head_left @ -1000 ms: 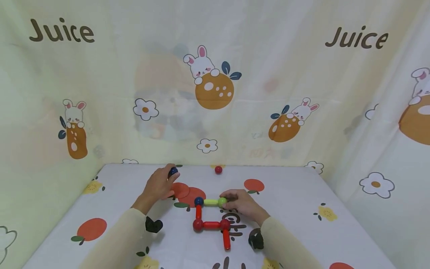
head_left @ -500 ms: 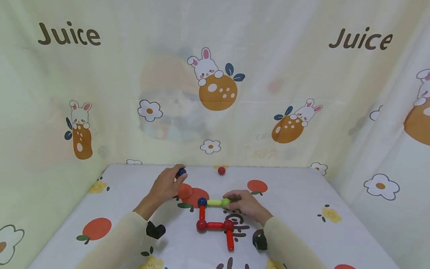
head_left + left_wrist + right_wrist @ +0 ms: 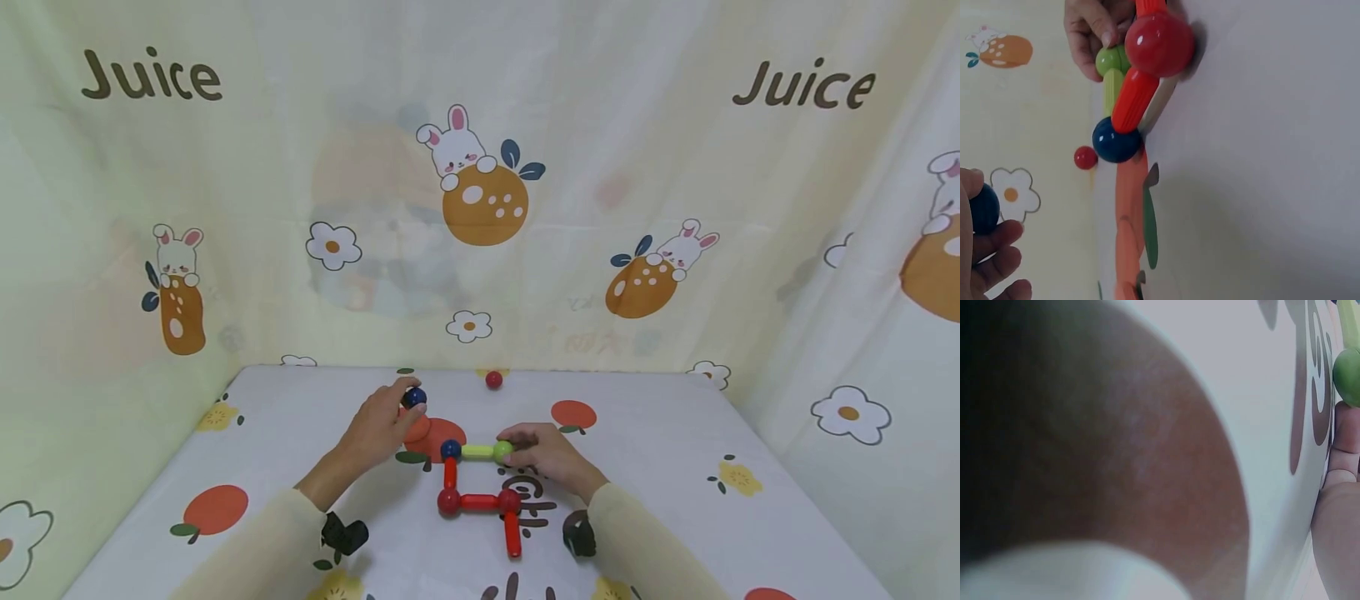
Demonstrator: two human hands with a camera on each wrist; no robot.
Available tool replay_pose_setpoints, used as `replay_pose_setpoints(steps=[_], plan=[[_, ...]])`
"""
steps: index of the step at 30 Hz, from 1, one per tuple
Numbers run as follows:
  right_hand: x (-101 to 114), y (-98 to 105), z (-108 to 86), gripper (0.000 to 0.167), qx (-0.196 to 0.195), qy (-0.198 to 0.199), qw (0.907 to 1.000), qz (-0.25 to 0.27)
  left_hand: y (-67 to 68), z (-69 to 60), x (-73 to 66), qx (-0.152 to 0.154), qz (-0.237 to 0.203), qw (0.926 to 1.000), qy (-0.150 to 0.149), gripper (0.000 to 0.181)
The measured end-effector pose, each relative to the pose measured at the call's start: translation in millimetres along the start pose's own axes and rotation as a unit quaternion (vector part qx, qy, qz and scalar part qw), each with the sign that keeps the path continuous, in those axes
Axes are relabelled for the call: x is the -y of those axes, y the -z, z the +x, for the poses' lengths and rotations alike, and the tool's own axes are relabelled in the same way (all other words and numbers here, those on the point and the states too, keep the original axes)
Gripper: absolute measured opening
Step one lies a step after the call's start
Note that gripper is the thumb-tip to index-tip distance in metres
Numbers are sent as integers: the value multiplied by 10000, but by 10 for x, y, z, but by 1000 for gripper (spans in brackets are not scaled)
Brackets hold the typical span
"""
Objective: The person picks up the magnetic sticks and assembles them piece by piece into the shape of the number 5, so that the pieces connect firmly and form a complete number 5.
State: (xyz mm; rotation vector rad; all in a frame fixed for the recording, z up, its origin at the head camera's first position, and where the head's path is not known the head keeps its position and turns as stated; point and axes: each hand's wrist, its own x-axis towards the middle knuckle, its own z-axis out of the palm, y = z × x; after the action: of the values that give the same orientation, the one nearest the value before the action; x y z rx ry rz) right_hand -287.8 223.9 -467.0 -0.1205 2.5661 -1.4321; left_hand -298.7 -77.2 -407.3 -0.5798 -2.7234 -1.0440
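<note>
My left hand (image 3: 380, 422) pinches a dark blue ball (image 3: 415, 397) between thumb and fingers, raised above the table's far left part. With its fingers and thumb my right hand (image 3: 552, 454) holds a light green ball (image 3: 503, 452) on the table. That ball joins a yellow-green rod (image 3: 477, 452), which runs left to a second blue ball (image 3: 451, 450). From there a red rod (image 3: 450, 475) leads to a red ball (image 3: 448, 501). Another red rod (image 3: 478, 502) links it to a further red ball (image 3: 509, 501), and a last red rod (image 3: 513, 536) points toward me.
A loose red ball (image 3: 493, 380) lies near the table's back edge. The white tablecloth (image 3: 637, 467) carries fruit prints, and a printed curtain (image 3: 570, 275) hangs behind and at both sides. Black wrist devices (image 3: 346, 533) sit at both sleeves.
My left hand, with the blue ball, has moved rightward and slightly nearer to me. My right hand keeps its hold on the green ball. The head view has shifted a little.
</note>
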Motion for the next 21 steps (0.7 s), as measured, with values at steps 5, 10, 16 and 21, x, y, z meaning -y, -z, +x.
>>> replay_pose_setpoints(steps=[5, 10, 16, 21], plan=[[6, 0, -15, 37, 15, -40, 10000, 49, -27, -78, -58, 74, -202, 9998, 23, 50], [16, -1, -19, 38, -12, -32, 10000, 53, -52, -132, -97, 125, -229, 9997, 19, 49], [12, -7, -7, 38, -28, -28, 10000, 82, -88, -176, -125, 156, -239, 9996, 89, 44], [15, -4, -4, 38, 2, -23, 10000, 89, -111, -215, -166, 190, -298, 9993, 75, 42]])
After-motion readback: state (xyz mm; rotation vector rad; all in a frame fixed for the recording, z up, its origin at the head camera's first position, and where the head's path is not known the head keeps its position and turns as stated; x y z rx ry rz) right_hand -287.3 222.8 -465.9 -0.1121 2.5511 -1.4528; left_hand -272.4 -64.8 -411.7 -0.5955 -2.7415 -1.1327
